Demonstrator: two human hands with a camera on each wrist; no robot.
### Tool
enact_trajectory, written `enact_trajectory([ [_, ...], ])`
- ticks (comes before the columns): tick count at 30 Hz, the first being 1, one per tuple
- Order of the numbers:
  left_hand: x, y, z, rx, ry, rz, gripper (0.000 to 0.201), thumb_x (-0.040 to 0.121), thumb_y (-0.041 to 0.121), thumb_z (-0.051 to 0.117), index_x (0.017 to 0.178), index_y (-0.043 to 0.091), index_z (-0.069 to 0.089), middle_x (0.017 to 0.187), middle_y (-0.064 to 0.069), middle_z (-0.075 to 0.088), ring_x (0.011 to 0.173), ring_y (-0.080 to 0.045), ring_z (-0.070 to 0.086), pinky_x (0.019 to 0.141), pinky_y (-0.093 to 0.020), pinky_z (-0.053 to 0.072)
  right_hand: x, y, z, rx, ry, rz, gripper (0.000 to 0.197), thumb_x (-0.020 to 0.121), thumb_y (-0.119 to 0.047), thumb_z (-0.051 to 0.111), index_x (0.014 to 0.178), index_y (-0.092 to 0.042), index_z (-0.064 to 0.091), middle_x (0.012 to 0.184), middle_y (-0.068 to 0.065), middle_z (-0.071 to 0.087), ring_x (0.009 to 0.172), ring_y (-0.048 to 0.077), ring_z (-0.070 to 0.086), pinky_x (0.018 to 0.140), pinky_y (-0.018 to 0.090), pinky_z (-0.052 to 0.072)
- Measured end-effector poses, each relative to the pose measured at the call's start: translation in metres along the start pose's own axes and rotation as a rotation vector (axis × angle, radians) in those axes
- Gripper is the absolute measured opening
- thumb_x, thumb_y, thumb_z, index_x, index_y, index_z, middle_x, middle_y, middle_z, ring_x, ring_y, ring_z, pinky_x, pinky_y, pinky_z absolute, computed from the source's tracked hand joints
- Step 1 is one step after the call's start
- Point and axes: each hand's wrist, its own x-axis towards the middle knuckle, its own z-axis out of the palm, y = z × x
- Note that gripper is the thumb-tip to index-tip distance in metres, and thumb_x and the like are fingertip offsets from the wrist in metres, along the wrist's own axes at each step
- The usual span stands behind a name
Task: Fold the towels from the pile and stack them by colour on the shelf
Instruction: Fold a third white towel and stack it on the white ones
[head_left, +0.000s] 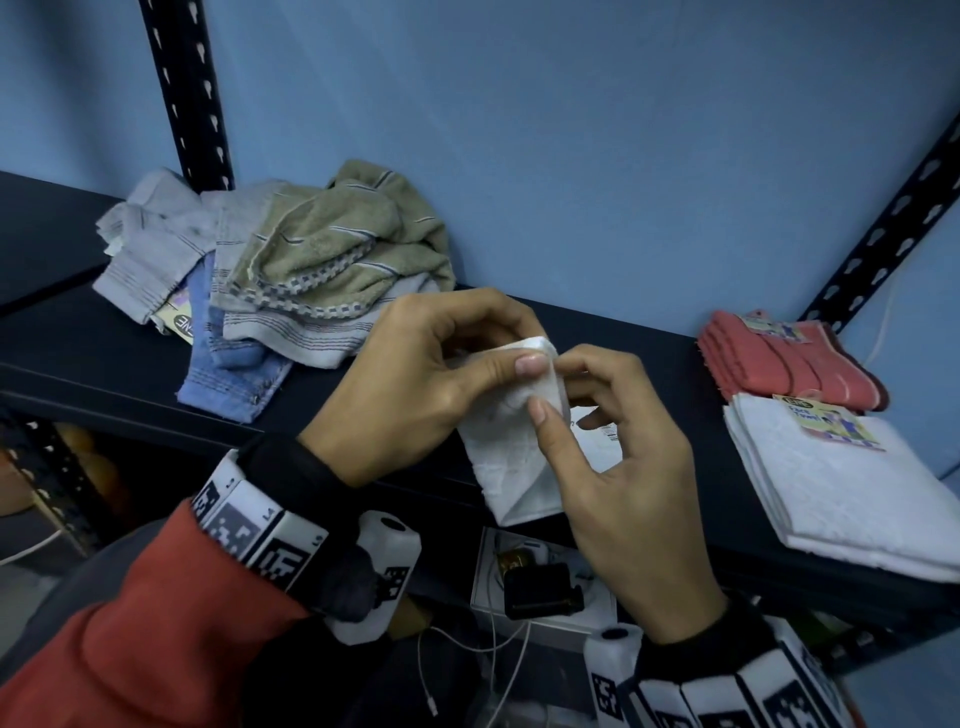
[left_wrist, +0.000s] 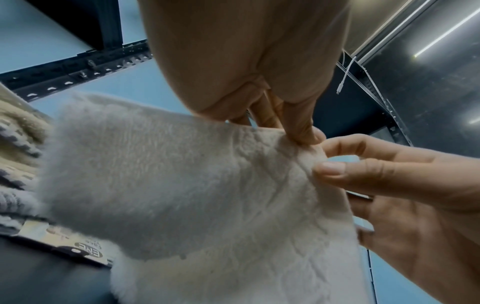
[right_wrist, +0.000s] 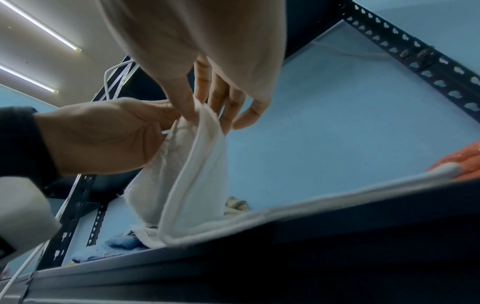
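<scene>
A small white towel (head_left: 511, 452) hangs folded over the front edge of the dark shelf (head_left: 104, 338). My left hand (head_left: 415, 384) pinches its top corner between thumb and fingers. Just to the right, my right hand (head_left: 613, 457) pinches the same upper edge with thumb and forefinger. In the left wrist view the white towel (left_wrist: 207, 195) fills the middle, held by both hands. The right wrist view shows the towel (right_wrist: 187, 174) hanging doubled from the fingers (right_wrist: 215, 92). The unfolded pile (head_left: 291, 260) of grey, olive and blue towels lies at the back left.
At the right end of the shelf lie a folded white stack (head_left: 841, 493) and, behind it, a folded red stack (head_left: 789, 364), both with paper labels. Black perforated uprights (head_left: 192, 93) stand at both ends. A white box with cables (head_left: 540, 587) sits on the level below.
</scene>
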Motion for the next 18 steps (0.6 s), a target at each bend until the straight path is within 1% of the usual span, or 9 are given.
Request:
enact_trajectory([
  [3, -0.001, 0.0, -0.003, -0.028, -0.012, -0.001, 0.009, 0.088, 0.008, 0.075, 0.096, 0.004, 0.073, 0.089, -0.003, 0.077, 0.086, -0.018, 0.075, 0.079, -0.037, 0.059, 0.0, 0.001, 0.001, -0.032, -0.041, -0.015, 0.016, 0.096, -0.012, 0.068, 0.109, -0.02, 0.063, 0.101, -0.013, 0.064, 0.102, 0.017, 0.063, 0.088, 0.027, 0.047],
  [5, -0.002, 0.0, -0.004, -0.05, 0.017, 0.005, 0.008, 0.088, 0.007, 0.075, 0.095, 0.004, 0.073, 0.089, -0.005, 0.077, 0.084, -0.015, 0.074, 0.079, -0.033, 0.059, -0.002, 0.006, 0.005, -0.089, -0.101, -0.036, 0.006, 0.097, -0.017, 0.067, 0.094, -0.02, 0.063, 0.089, -0.011, 0.06, 0.093, 0.017, 0.059, 0.084, 0.035, 0.046],
  [8, 0.0, 0.0, -0.011, -0.078, 0.176, 0.023, 0.007, 0.089, 0.009, 0.074, 0.094, 0.012, 0.072, 0.086, -0.004, 0.075, 0.079, -0.01, 0.069, 0.076, -0.026, 0.056, -0.01, 0.024, 0.015, -0.267, -0.162, -0.043, 0.028, 0.096, -0.023, 0.064, 0.074, -0.022, 0.048, 0.074, -0.013, 0.045, 0.079, 0.011, 0.047, 0.074, 0.033, 0.039],
  [10, 0.002, -0.006, -0.023, -0.077, 0.329, 0.028, 0.011, 0.09, 0.007, 0.071, 0.093, 0.018, 0.069, 0.082, 0.008, 0.074, 0.079, -0.003, 0.066, 0.076, -0.02, 0.054, -0.014, 0.037, 0.018, -0.431, -0.217, -0.063, 0.036, 0.094, -0.023, 0.065, 0.072, -0.029, 0.036, 0.071, -0.017, 0.035, 0.074, 0.009, 0.038, 0.072, 0.03, 0.034],
  [12, 0.003, -0.017, -0.042, -0.065, 0.46, 0.006, 0.015, 0.092, 0.008, 0.069, 0.093, 0.023, 0.067, 0.079, 0.018, 0.072, 0.077, 0.003, 0.064, 0.076, -0.015, 0.05, -0.012, 0.049, 0.011, -0.5, -0.279, -0.058, 0.042, 0.091, -0.017, 0.067, 0.074, -0.035, 0.032, 0.069, -0.02, 0.031, 0.073, 0.008, 0.035, 0.071, 0.031, 0.033],
  [13, 0.002, -0.023, -0.052, -0.049, 0.511, -0.019, 0.015, 0.094, 0.011, 0.069, 0.092, 0.026, 0.067, 0.076, 0.019, 0.07, 0.075, 0.003, 0.062, 0.074, -0.015, 0.049, -0.009, 0.055, 0.004, -0.506, -0.298, -0.039, 0.041, 0.091, -0.014, 0.068, 0.073, -0.034, 0.037, 0.068, -0.02, 0.033, 0.072, 0.008, 0.037, 0.071, 0.031, 0.034],
  [15, -0.001, -0.034, -0.067, -0.003, 0.586, -0.073, 0.011, 0.096, 0.019, 0.068, 0.091, 0.028, 0.067, 0.067, 0.018, 0.064, 0.067, 0.0, 0.054, 0.069, -0.019, 0.044, -0.002, 0.064, -0.016, -0.52, -0.313, 0.015, 0.027, 0.09, -0.01, 0.069, 0.072, -0.026, 0.058, 0.067, -0.016, 0.046, 0.07, 0.01, 0.045, 0.071, 0.032, 0.039],
  [16, -0.003, -0.038, -0.073, 0.01, 0.608, -0.1, 0.01, 0.097, 0.021, 0.067, 0.09, 0.028, 0.066, 0.064, 0.017, 0.061, 0.065, -0.002, 0.051, 0.067, -0.021, 0.042, 0.001, 0.066, -0.025, -0.536, -0.317, 0.043, 0.018, 0.09, -0.01, 0.07, 0.077, -0.022, 0.068, 0.069, -0.013, 0.055, 0.072, 0.012, 0.051, 0.071, 0.031, 0.042],
  [18, -0.004, -0.042, -0.082, 0.053, 0.626, -0.143, 0.013, 0.098, 0.019, 0.065, 0.089, 0.029, 0.065, 0.064, 0.018, 0.061, 0.065, 0.001, 0.051, 0.067, -0.019, 0.042, 0.005, 0.068, -0.042, -0.535, -0.309, 0.085, 0.013, 0.089, -0.008, 0.072, 0.089, -0.02, 0.076, 0.076, -0.009, 0.066, 0.075, 0.015, 0.058, 0.071, 0.027, 0.044],
])
